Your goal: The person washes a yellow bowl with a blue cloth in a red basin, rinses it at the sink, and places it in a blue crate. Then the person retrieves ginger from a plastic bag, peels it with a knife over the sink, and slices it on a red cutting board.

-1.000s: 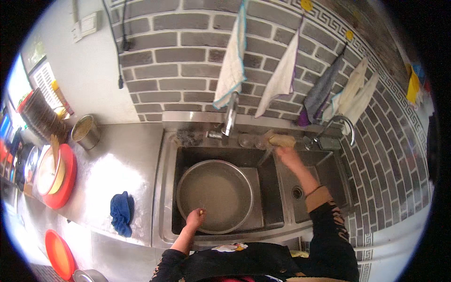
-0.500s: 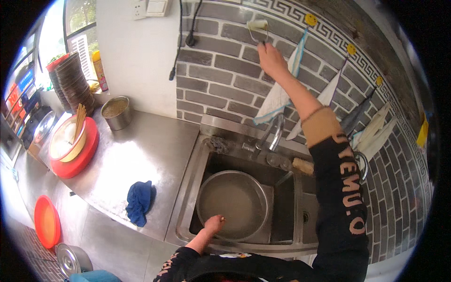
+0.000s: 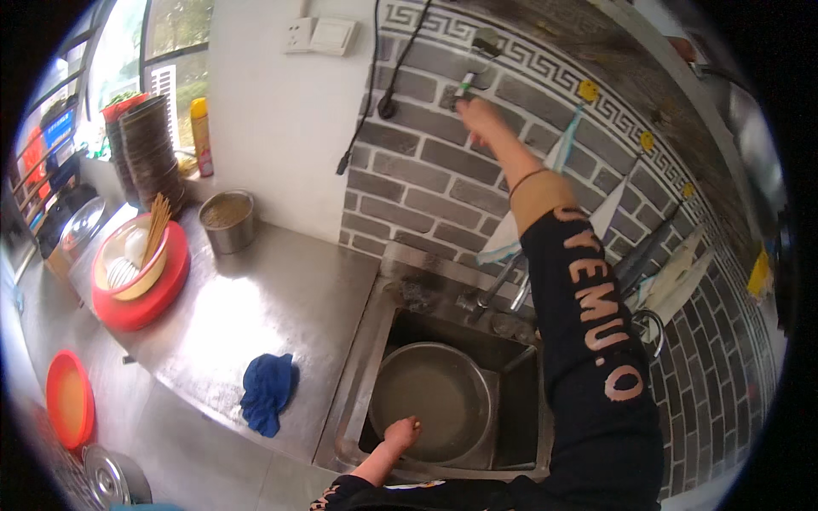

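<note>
My right hand (image 3: 481, 121), reaching up to the grey brick-pattern wall, is closed round the white and green handle of a small paint roller (image 3: 465, 84). The roller's blurred head lies over the patterned border strip. Low in front, my left hand (image 3: 402, 433) hovers at the near left part of a round metal basin (image 3: 490, 400). Its fingers are curled together; what they hold, if anything, is too small to name. Cloudy water fills the basin, which stands inside the steel sink (image 3: 521, 426). My right sleeve hides the sink's right side and part of the tap (image 3: 503, 285).
Towels (image 3: 503, 243) hang from yellow hooks at the right. On the steel counter lie a blue cloth (image 3: 267, 393), a metal pot (image 3: 228, 223) and a yellow bowl (image 3: 128, 289) on a red lid. A black cable (image 3: 365, 102) hangs left of the roller.
My right hand has moved up and left along the wall, taking the roller from the bricks to the border. The view has shifted; my left hand stays by the basin.
</note>
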`<control>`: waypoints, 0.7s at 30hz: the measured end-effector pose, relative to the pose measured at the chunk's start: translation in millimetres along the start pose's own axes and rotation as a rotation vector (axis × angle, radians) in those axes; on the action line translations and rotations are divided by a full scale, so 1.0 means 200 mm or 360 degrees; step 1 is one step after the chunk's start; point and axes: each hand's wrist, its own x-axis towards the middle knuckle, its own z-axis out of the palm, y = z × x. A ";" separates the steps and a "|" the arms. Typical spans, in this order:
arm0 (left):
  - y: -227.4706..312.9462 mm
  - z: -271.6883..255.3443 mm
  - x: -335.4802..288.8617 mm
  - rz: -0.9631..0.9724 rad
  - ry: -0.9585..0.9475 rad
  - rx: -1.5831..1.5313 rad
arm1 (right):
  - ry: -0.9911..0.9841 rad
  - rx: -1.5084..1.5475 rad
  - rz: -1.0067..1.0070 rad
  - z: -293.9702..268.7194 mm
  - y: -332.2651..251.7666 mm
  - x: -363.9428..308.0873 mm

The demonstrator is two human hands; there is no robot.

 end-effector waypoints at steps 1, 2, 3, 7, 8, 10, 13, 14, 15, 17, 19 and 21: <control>0.00 0.01 0.01 0.0022 -0.0004 0.0007 | 0.0267 -0.0478 -0.0267 0.06 0.03 -0.07; 0.00 0.01 0.01 0.0056 -0.0004 0.0010 | 0.0056 -0.0657 -0.0349 0.08 0.06 -0.14; 0.00 0.02 0.02 0.0057 -0.0024 0.0041 | -0.0263 -0.0440 -0.0248 0.11 0.10 -0.23; 0.00 0.03 0.05 0.0054 -0.0062 0.0160 | -0.0471 -0.1693 -0.1029 0.06 0.24 -0.74; 0.00 0.02 0.04 0.0026 -0.0089 0.0210 | -0.0464 -0.1778 -0.1187 -0.02 0.22 -0.81; -0.01 0.01 0.04 0.0091 -0.0067 0.0153 | -0.0309 -0.1023 -0.1020 -0.20 0.16 -0.91; -0.04 0.00 0.03 0.0061 -0.0030 0.0133 | 0.0486 -0.0612 -0.1508 -0.58 0.09 -1.05; -0.03 0.00 0.02 0.0037 -0.0007 0.0129 | 0.0724 -0.0570 -0.1641 -0.72 0.07 -1.07; -0.03 -0.01 0.01 0.0044 0.0125 0.0105 | 0.1024 -0.0782 -0.1723 -0.88 0.07 -1.08; -0.01 -0.02 0.00 0.0074 0.0243 0.0028 | 0.1400 -0.1066 -0.1751 -1.27 0.12 -1.02; 0.03 -0.01 -0.02 0.0083 0.0208 0.0056 | 0.1714 -0.0874 -0.1390 -1.58 0.13 -0.84; 0.09 -0.01 -0.06 0.0191 0.0280 0.0142 | 0.1241 -0.0375 -0.0943 -1.85 0.17 -0.71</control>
